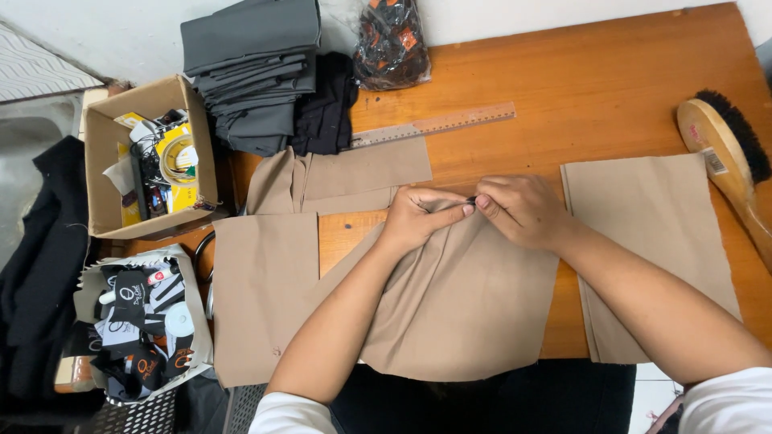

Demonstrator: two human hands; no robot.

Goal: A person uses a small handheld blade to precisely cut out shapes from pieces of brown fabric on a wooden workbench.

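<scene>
I have my left hand (418,217) and right hand (519,210) pinched shut on the far edge of the tan fabric piece (450,305) mid-table, apparently folding it, which calls for steady, even pressure.

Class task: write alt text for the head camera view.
Left hand and right hand pinch the top edge of a tan fabric piece on a wooden table; a metal ruler lies behind.

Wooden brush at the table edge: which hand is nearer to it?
Right. The right hand pinches the tan fabric mid-table, a fabric panel away from the wooden brush. The left hand sits just beyond, farther from it.
</scene>
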